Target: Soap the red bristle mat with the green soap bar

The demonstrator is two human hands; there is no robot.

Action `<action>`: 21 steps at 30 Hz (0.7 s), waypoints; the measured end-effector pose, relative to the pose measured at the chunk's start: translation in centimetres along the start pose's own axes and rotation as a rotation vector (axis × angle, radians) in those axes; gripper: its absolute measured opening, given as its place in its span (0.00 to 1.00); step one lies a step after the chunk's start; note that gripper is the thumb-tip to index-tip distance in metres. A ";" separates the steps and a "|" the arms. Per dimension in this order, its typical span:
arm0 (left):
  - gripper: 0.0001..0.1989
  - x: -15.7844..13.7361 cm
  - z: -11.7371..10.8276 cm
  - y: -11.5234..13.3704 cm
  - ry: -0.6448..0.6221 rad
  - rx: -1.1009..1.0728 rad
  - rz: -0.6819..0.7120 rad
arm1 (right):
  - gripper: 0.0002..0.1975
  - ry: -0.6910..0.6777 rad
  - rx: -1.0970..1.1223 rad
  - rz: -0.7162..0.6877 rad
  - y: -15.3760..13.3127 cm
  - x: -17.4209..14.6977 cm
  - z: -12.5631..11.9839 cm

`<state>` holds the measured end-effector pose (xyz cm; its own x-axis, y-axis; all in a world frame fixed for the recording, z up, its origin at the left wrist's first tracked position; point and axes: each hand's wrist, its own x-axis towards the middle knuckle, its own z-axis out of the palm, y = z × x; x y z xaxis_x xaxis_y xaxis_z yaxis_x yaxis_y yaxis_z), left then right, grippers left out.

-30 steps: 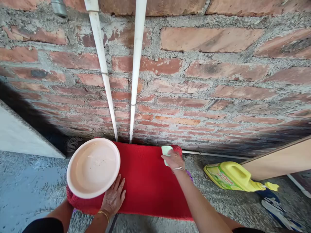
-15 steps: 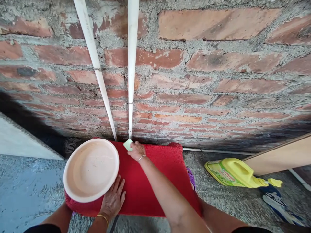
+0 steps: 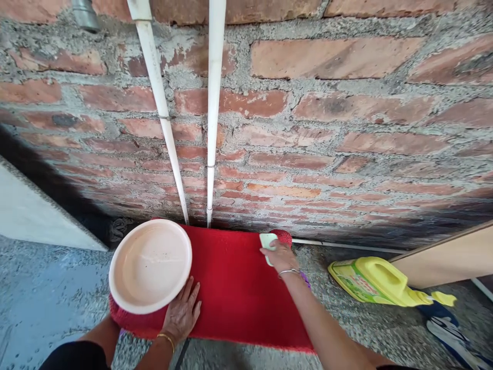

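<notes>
My right hand grips a flat pale green block with rounded corners; its underside is hidden, so I cannot tell whether it is a soap bar or a brush. It rests at the far right corner of a red cloth draped over a low bench-like support. My left hand lies flat on the cloth near the front edge, fingers spread, close beside a pale pink basin. The basin sits on the cloth's left end, with clear water and a few dark specks inside.
A brick wall rises behind the cloth, with two white pipes running down it. On the concrete floor at right stand a yellow detergent jug and a shoe. Pale panels lean on the left and right.
My right hand has moved the green block rightward along the cloth's far edge, from near the pipes to the right corner. My left hand stays beside the basin. The view has tilted slightly upward.
</notes>
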<state>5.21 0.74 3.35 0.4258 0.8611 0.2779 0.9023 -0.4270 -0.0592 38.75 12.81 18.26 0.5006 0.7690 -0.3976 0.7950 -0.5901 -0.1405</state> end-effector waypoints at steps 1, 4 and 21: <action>0.23 0.0 0.0 0.0 -0.007 0.000 -0.006 | 0.19 -0.016 0.018 -0.065 -2.2 -0.9 1.4; 0.23 0.1 -0.2 -0.1 -0.019 -0.002 -0.002 | 0.17 -0.073 0.049 -0.291 -9.6 -4.1 5.8; 0.23 -0.2 0.1 -0.5 -0.014 -0.054 0.001 | 0.15 0.032 -0.019 -0.128 1.7 -1.2 3.6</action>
<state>4.75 0.82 3.25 0.4276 0.8645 0.2642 0.8973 -0.4414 -0.0076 38.28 9.93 15.23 0.4047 0.8456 -0.3482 0.8593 -0.4819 -0.1715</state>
